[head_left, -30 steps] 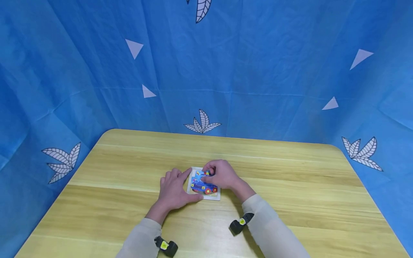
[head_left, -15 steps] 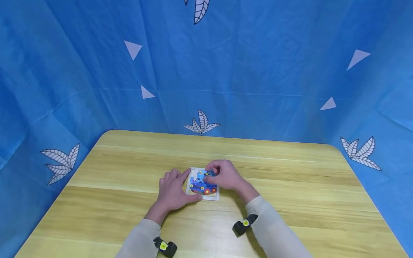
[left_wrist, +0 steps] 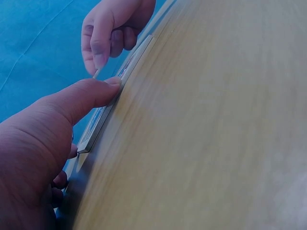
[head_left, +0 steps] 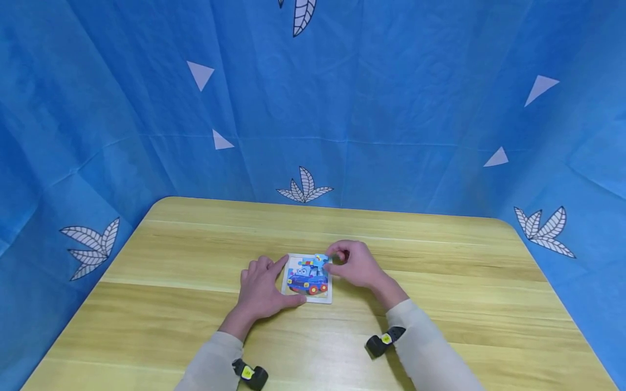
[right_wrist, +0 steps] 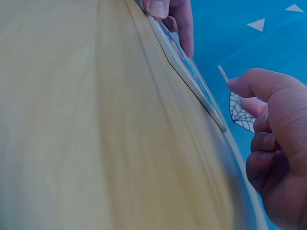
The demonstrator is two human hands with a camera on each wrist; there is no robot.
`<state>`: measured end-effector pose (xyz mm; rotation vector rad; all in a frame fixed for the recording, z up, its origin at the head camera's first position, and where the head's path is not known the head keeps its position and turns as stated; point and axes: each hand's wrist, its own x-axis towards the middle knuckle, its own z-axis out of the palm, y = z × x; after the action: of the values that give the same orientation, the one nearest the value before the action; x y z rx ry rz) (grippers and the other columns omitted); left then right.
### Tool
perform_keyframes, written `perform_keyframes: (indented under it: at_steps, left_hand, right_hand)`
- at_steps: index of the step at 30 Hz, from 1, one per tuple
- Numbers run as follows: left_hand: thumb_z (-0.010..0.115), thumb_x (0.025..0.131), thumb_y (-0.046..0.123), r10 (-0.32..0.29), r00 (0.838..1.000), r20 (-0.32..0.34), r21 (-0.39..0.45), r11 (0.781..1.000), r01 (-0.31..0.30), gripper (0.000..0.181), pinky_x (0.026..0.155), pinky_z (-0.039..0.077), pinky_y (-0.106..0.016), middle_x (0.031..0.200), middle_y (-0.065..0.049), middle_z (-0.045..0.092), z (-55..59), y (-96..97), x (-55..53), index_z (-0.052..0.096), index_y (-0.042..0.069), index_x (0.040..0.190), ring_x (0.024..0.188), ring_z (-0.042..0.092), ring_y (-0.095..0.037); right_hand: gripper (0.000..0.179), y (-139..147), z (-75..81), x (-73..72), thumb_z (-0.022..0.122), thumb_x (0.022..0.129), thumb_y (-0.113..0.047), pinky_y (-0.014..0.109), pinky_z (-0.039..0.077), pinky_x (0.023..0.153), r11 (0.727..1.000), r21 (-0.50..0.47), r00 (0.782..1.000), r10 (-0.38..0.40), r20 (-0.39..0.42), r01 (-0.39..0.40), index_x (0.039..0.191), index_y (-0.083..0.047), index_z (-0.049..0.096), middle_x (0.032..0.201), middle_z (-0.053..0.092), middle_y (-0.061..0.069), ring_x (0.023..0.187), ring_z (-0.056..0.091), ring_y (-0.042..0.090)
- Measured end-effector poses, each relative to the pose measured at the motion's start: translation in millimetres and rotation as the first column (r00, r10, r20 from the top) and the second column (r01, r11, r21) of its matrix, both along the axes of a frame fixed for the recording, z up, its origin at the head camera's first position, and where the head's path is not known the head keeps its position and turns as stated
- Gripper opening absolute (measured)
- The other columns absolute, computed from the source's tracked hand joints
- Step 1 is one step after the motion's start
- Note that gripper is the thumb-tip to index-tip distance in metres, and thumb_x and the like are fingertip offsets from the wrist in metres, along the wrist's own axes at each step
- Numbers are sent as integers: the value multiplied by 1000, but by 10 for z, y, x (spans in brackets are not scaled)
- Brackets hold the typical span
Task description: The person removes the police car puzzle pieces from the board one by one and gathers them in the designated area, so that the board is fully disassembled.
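A small picture puzzle board (head_left: pixel 306 299) with a white rim lies flat on the table, its picture a blue cartoon vehicle with red wheels. At its left side, my left hand (head_left: pixel 261 288) holds it between thumb and index finger, the thumb (left_wrist: pixel 98 93) on the near rim. My right hand (head_left: pixel 359 266) pinches a light blue puzzle piece (head_left: pixel 320 260) above the board's far right corner. Seen edge-on in the right wrist view, the piece (right_wrist: pixel 222 73) is raised clear of the board (right_wrist: pixel 184 76). The fingertips hide part of the piece.
The wooden table (head_left: pixel 440 282) extends around both hands. Behind it hangs a blue cloth (head_left: pixel 406 103) with white triangles and leaf prints. A black wrist camera sits on each sleeve, left (head_left: pixel 256 377) and right (head_left: pixel 376 346).
My right hand has drawn to the right with the puzzle piece, away from the middle of the board, uncovering the vehicle's eyes. My left hand keeps its place on the board.
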<state>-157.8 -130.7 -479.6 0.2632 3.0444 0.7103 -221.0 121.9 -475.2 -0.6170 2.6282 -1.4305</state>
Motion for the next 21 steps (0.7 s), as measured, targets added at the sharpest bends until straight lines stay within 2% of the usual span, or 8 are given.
perform_keyframes:
  at_steps: [7,21]
  left_hand:
    - [78,61,76,5,1000,-4,3,1000,-5,112,78,25,-39,104,-2,42,0,7,4,49,15,150,95,35,-23]
    - [78,60,76,13,1000,4,2,1000,-13,113,77,24,-39,102,-1,41,4,11,6,49,15,150,93,34,-24]
  right_hand:
    - [22,149,21,22,84,81,-11,32,41,65,1000,-31,999,-4,-40,2,100,-11,73,69,48,0,65,45,16]
    - [20,437,18,25,84,81,-14,34,41,67,998,4,995,-58,-78,59,98,-11,74,68,47,-1,63,43,15]
